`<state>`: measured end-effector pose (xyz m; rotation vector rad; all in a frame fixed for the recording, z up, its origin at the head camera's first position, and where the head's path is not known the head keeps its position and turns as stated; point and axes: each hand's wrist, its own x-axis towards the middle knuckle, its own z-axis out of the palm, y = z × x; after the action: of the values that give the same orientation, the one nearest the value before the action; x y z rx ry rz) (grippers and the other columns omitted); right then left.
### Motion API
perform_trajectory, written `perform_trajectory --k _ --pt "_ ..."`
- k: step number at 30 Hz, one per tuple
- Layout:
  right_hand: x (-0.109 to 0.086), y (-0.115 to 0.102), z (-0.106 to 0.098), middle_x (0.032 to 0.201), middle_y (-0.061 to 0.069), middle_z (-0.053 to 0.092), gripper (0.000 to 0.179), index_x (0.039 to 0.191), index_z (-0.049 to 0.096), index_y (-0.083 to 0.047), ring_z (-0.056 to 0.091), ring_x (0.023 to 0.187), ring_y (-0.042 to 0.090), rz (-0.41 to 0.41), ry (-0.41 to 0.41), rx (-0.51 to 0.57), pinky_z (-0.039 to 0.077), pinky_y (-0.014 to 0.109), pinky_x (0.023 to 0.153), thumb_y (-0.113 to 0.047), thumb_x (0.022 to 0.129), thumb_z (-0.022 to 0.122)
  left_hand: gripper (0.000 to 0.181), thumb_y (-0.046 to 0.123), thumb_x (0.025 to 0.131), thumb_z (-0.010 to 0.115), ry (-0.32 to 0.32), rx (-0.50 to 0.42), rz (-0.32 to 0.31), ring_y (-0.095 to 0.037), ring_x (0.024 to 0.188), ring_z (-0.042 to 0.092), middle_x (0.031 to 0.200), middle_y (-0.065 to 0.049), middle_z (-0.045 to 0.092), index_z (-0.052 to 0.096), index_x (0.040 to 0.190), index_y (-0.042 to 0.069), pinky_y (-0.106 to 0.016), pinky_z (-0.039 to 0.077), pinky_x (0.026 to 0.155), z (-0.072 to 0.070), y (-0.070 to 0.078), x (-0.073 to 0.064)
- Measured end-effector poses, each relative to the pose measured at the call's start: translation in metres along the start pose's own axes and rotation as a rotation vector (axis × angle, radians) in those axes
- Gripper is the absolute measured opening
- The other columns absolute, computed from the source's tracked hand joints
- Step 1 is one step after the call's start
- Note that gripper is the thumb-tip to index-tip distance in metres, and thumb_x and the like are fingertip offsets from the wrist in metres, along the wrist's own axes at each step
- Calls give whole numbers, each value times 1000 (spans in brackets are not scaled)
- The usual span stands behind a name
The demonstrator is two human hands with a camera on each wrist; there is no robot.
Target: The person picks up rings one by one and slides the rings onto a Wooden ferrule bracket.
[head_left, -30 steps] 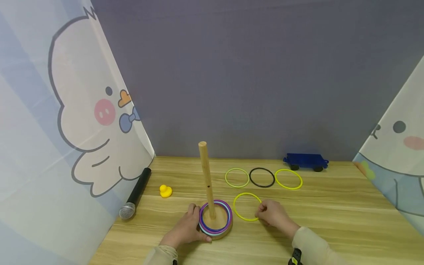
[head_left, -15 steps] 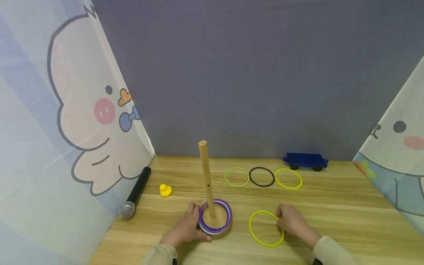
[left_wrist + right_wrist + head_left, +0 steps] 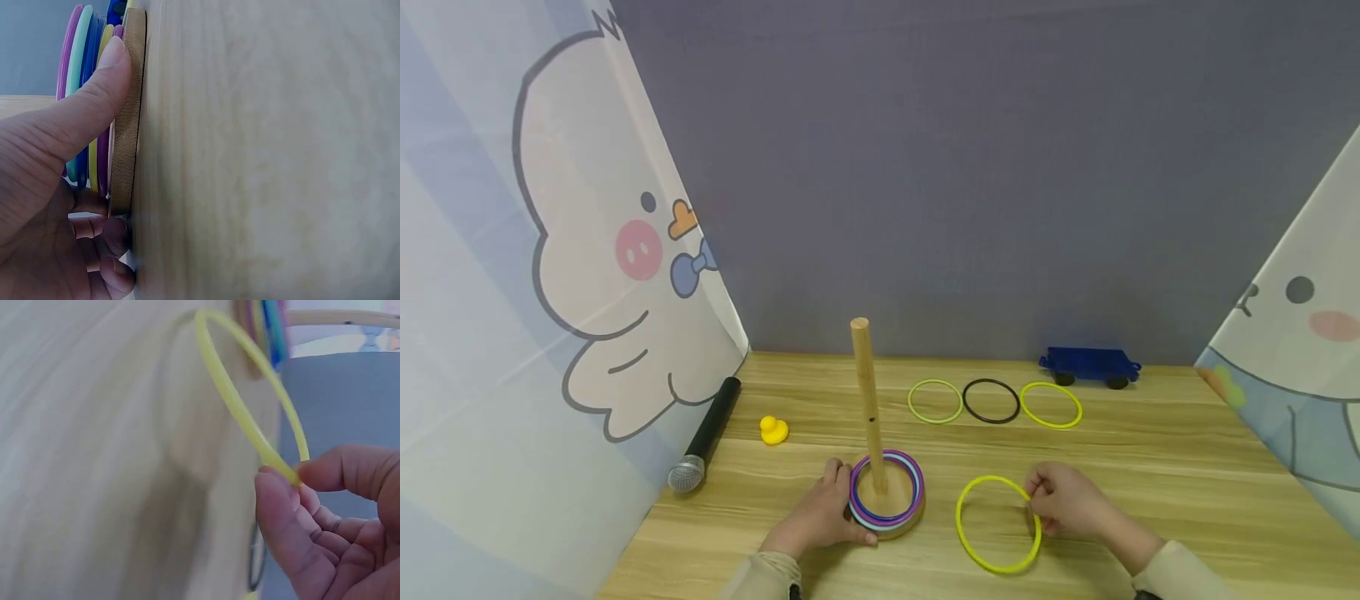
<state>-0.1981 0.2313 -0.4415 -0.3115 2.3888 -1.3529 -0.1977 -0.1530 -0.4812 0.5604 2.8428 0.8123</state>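
Note:
A wooden ring stand (image 3: 867,383) with an upright peg is steadied by my left hand (image 3: 818,515). In the left wrist view, the thumb and fingers curl around its round base (image 3: 129,125), with several purple, mint, blue and yellow rings stacked on it. My right hand (image 3: 1069,502) pinches a yellow ring (image 3: 1003,570) by its right side, between thumb and index finger. Seen from the right wrist, that ring (image 3: 240,412) is tilted above the table and casts a shadow. It is to the right of the stand, apart from it.
Behind, in a row, lie a light green ring (image 3: 935,422), a black ring (image 3: 991,422) and another yellow ring (image 3: 1051,427). A blue toy wagon (image 3: 1090,364) stands at the back right. At left are a yellow rubber duck (image 3: 774,431) and a microphone (image 3: 709,433).
My right hand has drawn the yellow ring from beside the stand to the right and nearer to me, and raised it off the table. My left hand has stayed on the stand.

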Motion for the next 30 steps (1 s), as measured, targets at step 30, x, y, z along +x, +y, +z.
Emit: perform_trajectory --k 30 --pt "-5 -144 -13 96 12 64 34 119 51 7 66 75 22 -335 63 373 59 41 72 -12 95 64 108 52 62 87 -5 4 -10 -40 116 49 124 -18 38 38 135 -9 -53 43 100 -2 3 -2"
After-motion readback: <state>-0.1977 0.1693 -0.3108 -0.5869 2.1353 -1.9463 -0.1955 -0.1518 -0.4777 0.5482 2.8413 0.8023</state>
